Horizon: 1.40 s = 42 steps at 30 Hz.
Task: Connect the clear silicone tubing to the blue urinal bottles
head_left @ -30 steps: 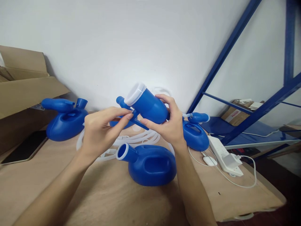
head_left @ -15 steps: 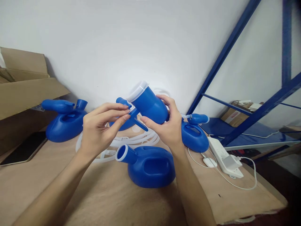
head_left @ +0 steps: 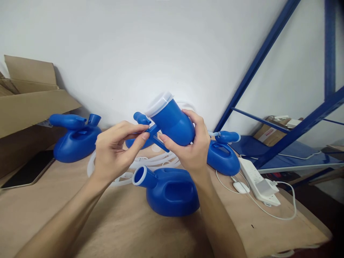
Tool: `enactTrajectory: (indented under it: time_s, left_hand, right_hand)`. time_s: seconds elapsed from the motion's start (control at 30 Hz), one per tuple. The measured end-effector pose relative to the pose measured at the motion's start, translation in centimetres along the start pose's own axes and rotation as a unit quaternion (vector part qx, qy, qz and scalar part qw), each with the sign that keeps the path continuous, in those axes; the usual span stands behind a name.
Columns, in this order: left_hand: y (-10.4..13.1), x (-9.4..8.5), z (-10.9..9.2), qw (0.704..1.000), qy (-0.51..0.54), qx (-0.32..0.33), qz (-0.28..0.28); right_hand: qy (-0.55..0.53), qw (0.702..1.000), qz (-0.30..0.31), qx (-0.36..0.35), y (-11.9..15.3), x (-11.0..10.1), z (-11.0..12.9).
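Note:
My right hand point(head_left: 195, 143) grips a blue cup-shaped part point(head_left: 174, 122) with a white rim point(head_left: 160, 104), tilted up to the left. From its underside a flat blue piece sticks out. My left hand point(head_left: 118, 145) pinches the end of this piece between thumb and fingers; whether a smaller thing is between the fingertips is hidden. Below both hands a blue bottle point(head_left: 172, 197) with a side handle stands on the table point(head_left: 120, 222), its open, white-ringed neck pointing left. Coils of clear white tube point(head_left: 153, 161) lie behind it.
Another blue bottle point(head_left: 75, 143) stands at the left beside a black phone point(head_left: 28, 168) and an open cardboard box point(head_left: 34, 104). At the right are a blue bottle point(head_left: 223, 157), a white power strip point(head_left: 258, 182) with cables and a blue metal shelf point(head_left: 295, 156).
My left hand's fingers have drawn closer together on the flat blue piece. The blue cup-shaped part and my right hand have shifted slightly right and down.

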<state>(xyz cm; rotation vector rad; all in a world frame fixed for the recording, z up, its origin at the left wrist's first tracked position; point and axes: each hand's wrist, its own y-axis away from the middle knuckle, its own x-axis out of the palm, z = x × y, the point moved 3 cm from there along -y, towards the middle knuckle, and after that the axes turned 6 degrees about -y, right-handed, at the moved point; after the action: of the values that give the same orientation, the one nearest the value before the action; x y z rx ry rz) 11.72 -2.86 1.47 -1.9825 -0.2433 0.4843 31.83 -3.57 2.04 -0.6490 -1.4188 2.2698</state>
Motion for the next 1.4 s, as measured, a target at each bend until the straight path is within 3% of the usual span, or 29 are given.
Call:
enactTrajectory:
  time_s: [0.13,0.3,0.63,0.83,0.93,1.03,1.2,1.3,1.4]
  left_hand:
    - [0.1,0.4,0.2,1.0,0.008,-0.01,-0.001]
    - [0.6,1.2,0.5,0.997,0.039,-0.027,-0.065]
    - [2.4,3.0,0.8,0.986,0.076,-0.083,-0.125]
    - [3.1,4.2,1.5,0.984,0.024,-0.054,-0.166]
    - [3.7,4.8,1.7,0.988,0.015,-0.047,-0.143]
    - [3.5,4.7,1.4,0.993,0.061,-0.058,-0.088]
    - [0.9,2.0,0.6,0.982,0.14,-0.125,-0.023]
    - [-0.4,0.8,0.8,0.974,0.163,-0.154,0.04]
    - [-0.6,0.3,1.3,0.957,0.192,-0.202,0.081]
  right_hand:
    - [0.041,0.999,0.002,-0.017,0.3,0.3,0.1]
    - [0.057,0.998,-0.017,-0.033,0.3,0.5,0.1]
    - [0.133,0.984,-0.053,-0.105,1.2,0.9,1.0]
    - [0.176,0.973,-0.066,-0.134,1.8,1.6,0.8]
    - [0.139,0.982,-0.06,-0.115,1.2,1.1,-0.1]
    - [0.039,0.998,-0.025,-0.031,0.1,0.1,-1.7]
    - [-0.127,0.983,0.108,0.073,-1.3,-1.0,-3.5]
    - [-0.13,0.974,0.166,0.086,-1.3,-1.2,-3.4]
    - [-0.12,0.973,0.183,0.069,-1.2,-1.3,-2.8]
